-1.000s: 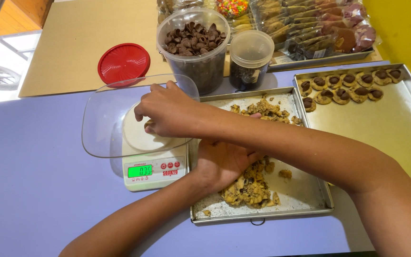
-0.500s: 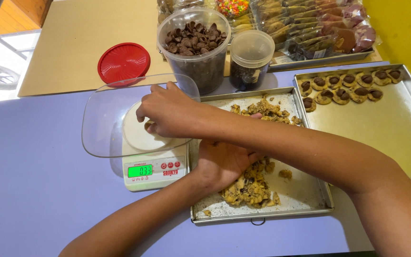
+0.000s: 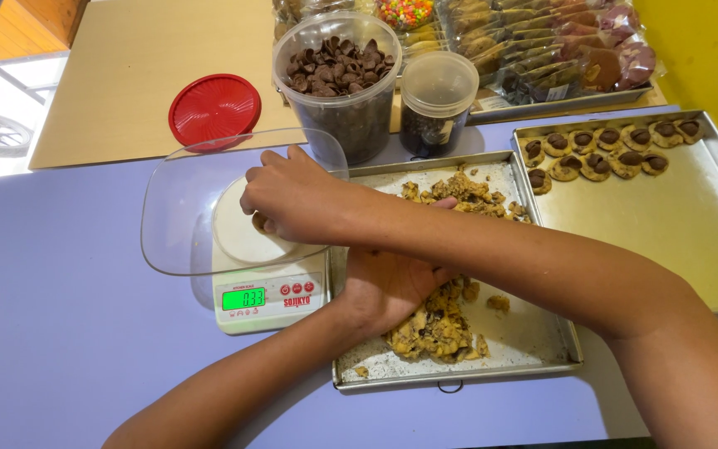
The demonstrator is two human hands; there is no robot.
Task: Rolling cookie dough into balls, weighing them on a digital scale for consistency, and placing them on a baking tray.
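Two arms crossed: right hand (image 3: 292,199) reached into bowl (image 3: 178,208) on scale (image 3: 263,295), fingers curled on a dough bit. Left hand (image 3: 388,287) pressed dough (image 3: 438,324) in tray (image 3: 533,341), fingers closed around it.

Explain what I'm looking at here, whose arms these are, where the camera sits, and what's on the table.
There is no machine: a person wears the camera on their head, looking down at their own crossed arms. The right hand reaches over into a clear bowl on a small white kitchen scale, its fingers curled; whether it holds anything is hidden. The left hand presses into chunky cookie dough in a metal tray. A second tray holds chocolate-topped cookies. Behind stand a tub of chocolate pieces, a smaller jar and a red lid.
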